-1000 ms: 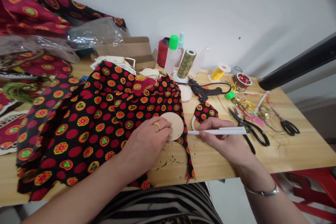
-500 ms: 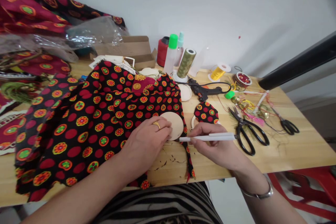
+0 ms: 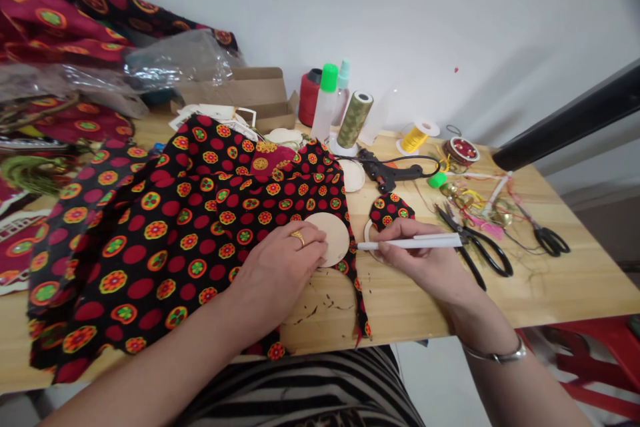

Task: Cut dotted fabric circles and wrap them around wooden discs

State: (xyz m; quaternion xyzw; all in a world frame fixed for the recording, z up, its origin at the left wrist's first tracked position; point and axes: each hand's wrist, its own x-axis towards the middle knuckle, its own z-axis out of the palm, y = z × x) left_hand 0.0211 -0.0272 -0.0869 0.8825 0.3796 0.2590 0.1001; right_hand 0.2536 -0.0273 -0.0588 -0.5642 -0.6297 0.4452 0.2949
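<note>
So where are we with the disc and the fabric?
Done: one fabric-covered round piece lies behind the pen, and the patterned fabric has a rounded cut-out at its near edge. In hand: left hand presses a wooden disc onto the fabric; right hand holds a white pen, tip just off the disc's right edge. Left: no line shows around the disc; black scissors lie untouched.

Illumination is bright, even and diffuse. The right hand (image 3: 425,263) throws only a faint, soft shadow on the table (image 3: 550,287) just under its fingers (image 3: 395,232). The white pen (image 3: 415,243) between them is crisp, without motion blur or glare. Beyond the fingers, the wall (image 3: 400,13) carries a soft grey shadow. Far from them, straight edges bow and corners darken.
</note>
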